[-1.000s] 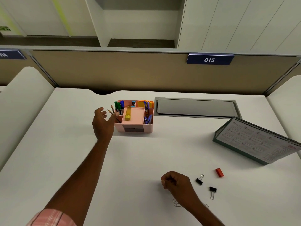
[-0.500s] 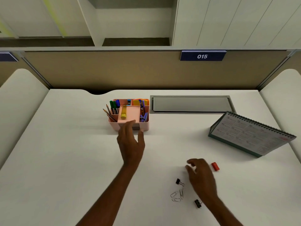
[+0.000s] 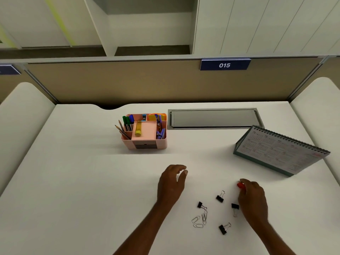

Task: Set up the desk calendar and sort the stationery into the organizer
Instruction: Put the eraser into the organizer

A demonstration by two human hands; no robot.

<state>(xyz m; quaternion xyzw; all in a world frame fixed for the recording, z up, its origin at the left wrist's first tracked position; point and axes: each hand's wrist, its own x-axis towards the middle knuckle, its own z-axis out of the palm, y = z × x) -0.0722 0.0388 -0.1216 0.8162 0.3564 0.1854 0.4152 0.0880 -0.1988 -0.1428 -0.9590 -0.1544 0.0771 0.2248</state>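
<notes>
left hand point(image 3: 171, 183): grip slack, fingers loosely curled, nothing held | right hand point(image 3: 252, 198): grip clamped on small red item point(image 3: 240, 185) | binder clips point(image 3: 220, 197), paper clips point(image 3: 200, 219): scattered on surface point(image 3: 82, 181) beside right hand | pink organizer point(image 3: 145, 143): set farther back, pens and pencils held inside | desk calendar point(image 3: 281, 153): stood at right
</notes>
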